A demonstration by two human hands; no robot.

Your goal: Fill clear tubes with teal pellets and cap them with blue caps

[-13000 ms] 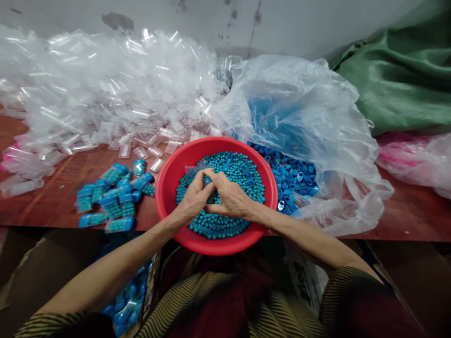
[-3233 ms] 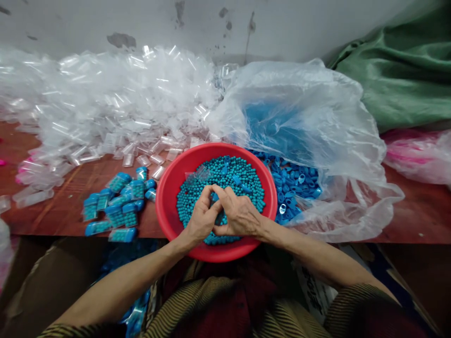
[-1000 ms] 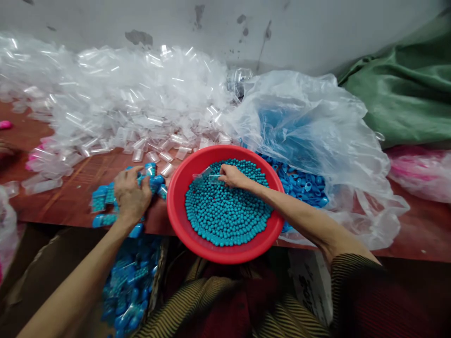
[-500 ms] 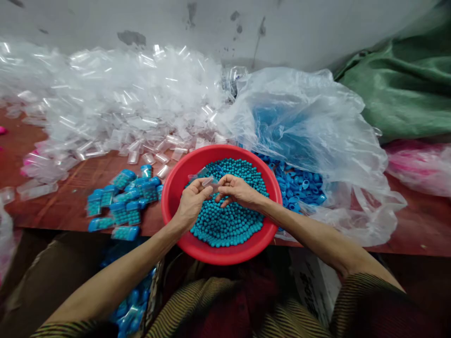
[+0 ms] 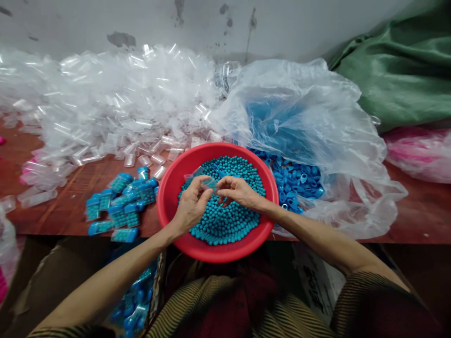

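Observation:
Over a red basin (image 5: 165, 188) of turquoise beads (image 5: 229, 225), both of my hands meet near the middle. My left hand (image 5: 193, 199) grips a small clear plastic container (image 5: 208, 183) between thumb and fingers. Close against that container's right end is my right hand (image 5: 237, 191), its fingers curled and the thumb near the index finger. Whatever it pinches is too small to make out. Another clear container (image 5: 195, 173) lies on the beads just behind my left hand. A piece of blue plastic (image 5: 220, 170) shows behind my right fingers.
Several bead-filled containers with blue caps (image 5: 123, 211) lie left of the basin. Behind is a large heap of clear containers (image 5: 134, 103). Loose blue caps (image 5: 299, 183) spill from a clear plastic bag (image 5: 338, 117) at right. More filled containers (image 5: 136, 300) sit below the table edge.
The view has shifted slightly, moving the scene a little left. My left thumb and fingers have spread somewhat around the container. Both hands remain over the basin.

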